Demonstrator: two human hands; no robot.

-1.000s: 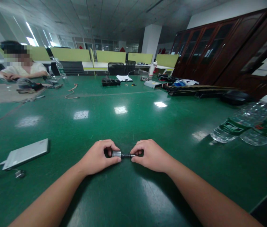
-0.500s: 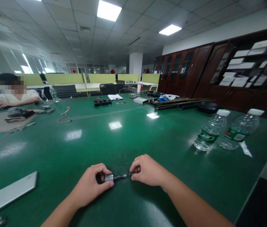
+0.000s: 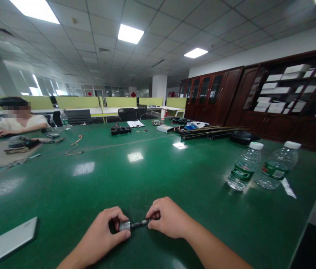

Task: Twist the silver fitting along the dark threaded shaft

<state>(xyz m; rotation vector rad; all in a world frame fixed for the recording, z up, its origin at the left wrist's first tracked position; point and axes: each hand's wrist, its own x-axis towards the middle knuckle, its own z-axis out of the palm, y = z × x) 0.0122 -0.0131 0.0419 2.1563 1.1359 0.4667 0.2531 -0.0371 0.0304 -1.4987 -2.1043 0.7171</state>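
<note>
My left hand (image 3: 110,231) is closed around a silver metal cylinder with a dark shaft (image 3: 124,226). The shaft points right, and its tip has a lighter metal look. On the other side, my right hand (image 3: 166,218) pinches a small dark ridged part (image 3: 148,220) between thumb and fingers. That part sits at the tip of the shaft and seems to touch it. Its exact kind is too small to make out, and my fingers hide most of it. Both hands are low over the green table (image 3: 135,186).
Two clear water bottles (image 3: 241,170) stand at the right. A flat silver device (image 3: 9,239) lies at the left front. Further back are a black tray (image 3: 121,130), a cord (image 3: 75,145) and long dark strips (image 3: 202,132). A person (image 3: 18,119) sits at the far left.
The small gap between the shaft tip and the dark part in my right hand has closed. The view has tilted up a little, so the hands appear lower.
</note>
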